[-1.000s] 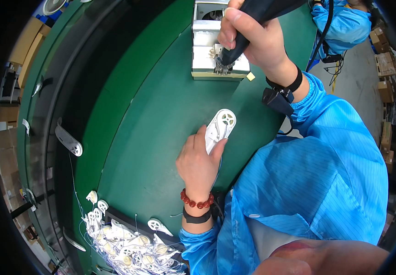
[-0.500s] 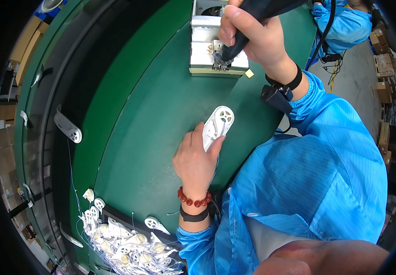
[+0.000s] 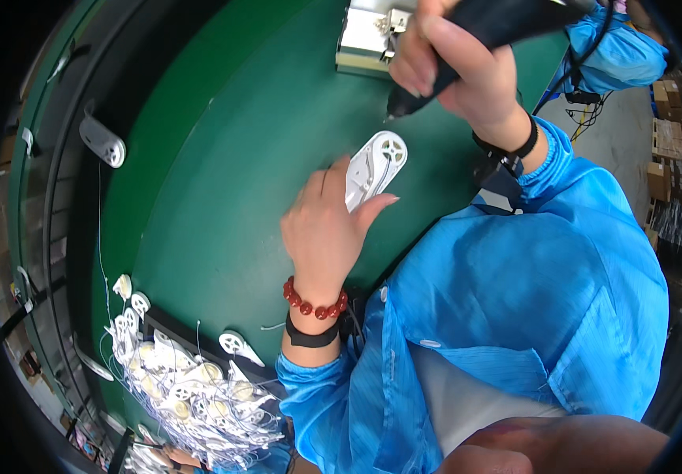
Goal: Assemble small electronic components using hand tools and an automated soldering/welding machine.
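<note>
My left hand (image 3: 325,217) is closed around the lower end of a white elongated plastic housing (image 3: 374,170), steadying it on the green table. The housing's rounded end, with a spoked wheel shape, points away from me, and its inner side faces up. In my right hand (image 3: 467,75) is a black electric screwdriver (image 3: 507,31), gripped with the fingers wrapped round its body. Its tip is just above the far end of the housing, apart from it. Whether a screw sits on the tip is too small to tell.
A white box-shaped screw feeder (image 3: 365,39) stands beyond the housing. Many white wheeled parts with thin cords (image 3: 191,387) are heaped at the lower left. Another white housing (image 3: 104,142) lies on the dark strip at left. A co-worker's blue sleeve (image 3: 614,55) shows at upper right.
My right hand has drawn the screwdriver from the screw feeder back toward the housing. The whole view has shifted, and my left hand still holds the housing.
</note>
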Demonstrator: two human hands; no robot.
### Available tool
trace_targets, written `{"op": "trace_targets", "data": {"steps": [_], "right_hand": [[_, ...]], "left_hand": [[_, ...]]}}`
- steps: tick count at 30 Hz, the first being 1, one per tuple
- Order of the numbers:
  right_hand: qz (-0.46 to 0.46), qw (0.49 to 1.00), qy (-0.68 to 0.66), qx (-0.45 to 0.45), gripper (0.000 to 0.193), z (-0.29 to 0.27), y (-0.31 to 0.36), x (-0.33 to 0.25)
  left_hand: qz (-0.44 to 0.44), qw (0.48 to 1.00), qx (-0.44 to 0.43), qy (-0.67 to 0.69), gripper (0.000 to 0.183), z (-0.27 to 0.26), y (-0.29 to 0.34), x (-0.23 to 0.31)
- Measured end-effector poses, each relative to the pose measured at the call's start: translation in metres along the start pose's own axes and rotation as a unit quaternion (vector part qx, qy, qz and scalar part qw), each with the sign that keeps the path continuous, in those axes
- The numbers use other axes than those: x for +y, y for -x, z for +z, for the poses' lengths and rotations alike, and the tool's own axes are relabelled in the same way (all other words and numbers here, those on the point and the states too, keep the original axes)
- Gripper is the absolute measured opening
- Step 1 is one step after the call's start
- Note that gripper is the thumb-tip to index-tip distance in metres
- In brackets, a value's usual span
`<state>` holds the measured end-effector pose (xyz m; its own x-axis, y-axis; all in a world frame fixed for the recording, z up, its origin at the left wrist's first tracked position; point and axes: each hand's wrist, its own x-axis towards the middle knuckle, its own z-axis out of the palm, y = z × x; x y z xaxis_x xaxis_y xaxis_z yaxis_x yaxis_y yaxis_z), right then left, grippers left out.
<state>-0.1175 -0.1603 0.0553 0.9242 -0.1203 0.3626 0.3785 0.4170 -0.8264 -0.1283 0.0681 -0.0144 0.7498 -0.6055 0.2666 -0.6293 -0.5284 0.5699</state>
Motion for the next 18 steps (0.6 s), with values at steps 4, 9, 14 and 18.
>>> {"op": "trace_targets", "data": {"steps": [4,9,14,18], "right_hand": [[-0.016,0.985,0.101,-0.142,0.02,0.022,0.025,0.001],[0.025,0.984,0.1,-0.146,0.026,0.037,0.036,0.005],[0.051,0.985,0.08,-0.145,0.025,0.038,0.037,0.01],[0.063,0.984,0.094,-0.137,0.025,0.037,0.038,0.012]], "left_hand": [[0.002,1.0,0.013,0.009,0.062,0.0,0.004,-0.001],[0.002,1.0,0.0,-0.005,0.062,0.0,0.007,0.0],[-0.007,1.0,0.0,-0.008,0.06,-0.001,0.009,0.002],[-0.01,1.0,-0.003,-0.002,0.06,-0.001,0.009,0.002]]}}
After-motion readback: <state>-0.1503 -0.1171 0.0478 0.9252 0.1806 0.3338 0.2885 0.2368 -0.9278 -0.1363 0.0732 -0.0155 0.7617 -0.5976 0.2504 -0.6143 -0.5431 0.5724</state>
